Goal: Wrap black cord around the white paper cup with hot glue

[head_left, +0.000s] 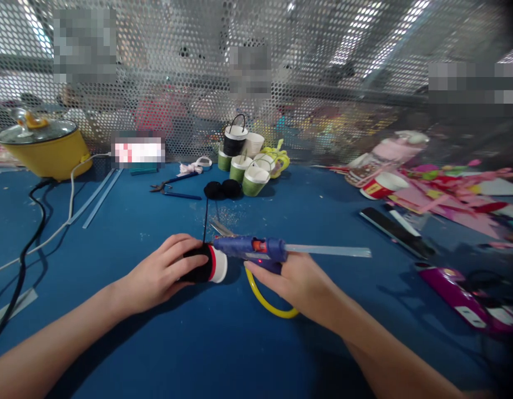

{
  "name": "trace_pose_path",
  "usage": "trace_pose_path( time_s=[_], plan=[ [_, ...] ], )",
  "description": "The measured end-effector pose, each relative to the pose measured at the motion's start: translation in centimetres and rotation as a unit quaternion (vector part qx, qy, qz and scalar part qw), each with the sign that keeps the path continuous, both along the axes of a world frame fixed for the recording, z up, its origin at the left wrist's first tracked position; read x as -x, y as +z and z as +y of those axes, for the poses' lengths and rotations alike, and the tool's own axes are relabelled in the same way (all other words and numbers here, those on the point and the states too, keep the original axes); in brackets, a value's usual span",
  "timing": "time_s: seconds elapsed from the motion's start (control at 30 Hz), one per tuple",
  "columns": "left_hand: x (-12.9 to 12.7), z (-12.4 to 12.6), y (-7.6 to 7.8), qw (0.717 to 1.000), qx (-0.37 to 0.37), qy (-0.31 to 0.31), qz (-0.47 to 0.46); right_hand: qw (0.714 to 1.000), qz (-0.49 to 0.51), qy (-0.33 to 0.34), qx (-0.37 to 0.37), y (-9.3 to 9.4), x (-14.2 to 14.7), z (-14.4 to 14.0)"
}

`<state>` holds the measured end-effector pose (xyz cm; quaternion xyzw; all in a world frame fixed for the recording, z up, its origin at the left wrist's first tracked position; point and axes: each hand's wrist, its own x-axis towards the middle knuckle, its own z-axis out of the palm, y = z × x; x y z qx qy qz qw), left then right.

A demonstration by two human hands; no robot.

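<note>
My left hand (173, 267) is wrapped round a paper cup (219, 265) lying on its side, its white rim toward the right. Black yarn covers most of the cup, with a red band beside the rim. From the cup a black strand runs up to two black yarn balls (223, 189). In my right hand (295, 277) is a blue hot glue gun (248, 247), its nozzle close to the yarn on the cup. A clear glue stick (329, 251) sticks out of its back, and a red light glows on it. A yellow cord hangs below.
Several wrapped cups (255, 180) stand at the back beside yellow-green yarn (280, 155). Pliers (175, 185) and glue sticks (100, 199) lie to the left, near a yellow pot (44, 147). At right are a purple power strip (451, 293) and pink craft pieces (456, 205). Mesh closes off the back.
</note>
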<state>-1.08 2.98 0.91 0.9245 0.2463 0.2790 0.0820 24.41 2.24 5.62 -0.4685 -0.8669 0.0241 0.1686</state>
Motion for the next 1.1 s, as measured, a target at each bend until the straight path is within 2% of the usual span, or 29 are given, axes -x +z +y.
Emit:
trace_pose_path(
  time_s=[0.1,0.17,0.33,0.43,0.57,0.67,0.77,0.93,1.0,1.1],
  plan=[
    [0.0,0.0,-0.1,1.000,0.020,0.008,-0.015,0.999,-0.013,0.025,-0.016,-0.1,-0.2,-0.1],
    [0.1,0.0,-0.3,0.997,0.051,0.032,-0.038,0.996,-0.039,0.050,-0.056,-0.5,-0.3,-0.2],
    [0.1,0.1,-0.4,0.982,0.134,0.099,-0.088,0.980,-0.084,0.057,-0.170,-1.8,-0.6,-0.9],
    [0.1,0.1,-0.2,0.975,0.158,0.109,-0.110,0.974,-0.093,0.075,-0.194,-1.6,-0.7,-1.3],
    [0.0,0.2,0.0,0.967,0.186,0.131,-0.118,0.983,-0.068,0.090,-0.144,-0.2,-0.6,-1.5],
    [0.0,0.1,0.1,0.954,0.229,0.148,-0.128,0.996,-0.014,0.034,-0.085,0.5,0.0,-1.7],
    [0.0,0.1,0.2,0.937,0.274,0.163,-0.140,0.998,0.011,0.002,-0.066,0.6,0.5,-1.9],
    [0.0,0.0,0.2,0.915,0.326,0.189,-0.144,0.999,0.012,0.020,-0.029,0.6,0.4,-1.9],
    [0.0,0.1,0.2,0.916,0.323,0.187,-0.145,0.999,0.000,0.029,-0.037,0.6,0.0,-1.7],
    [-0.1,0.1,0.3,0.934,0.284,0.166,-0.138,0.993,-0.043,0.078,-0.077,0.2,-0.6,-1.5]
  ],
)
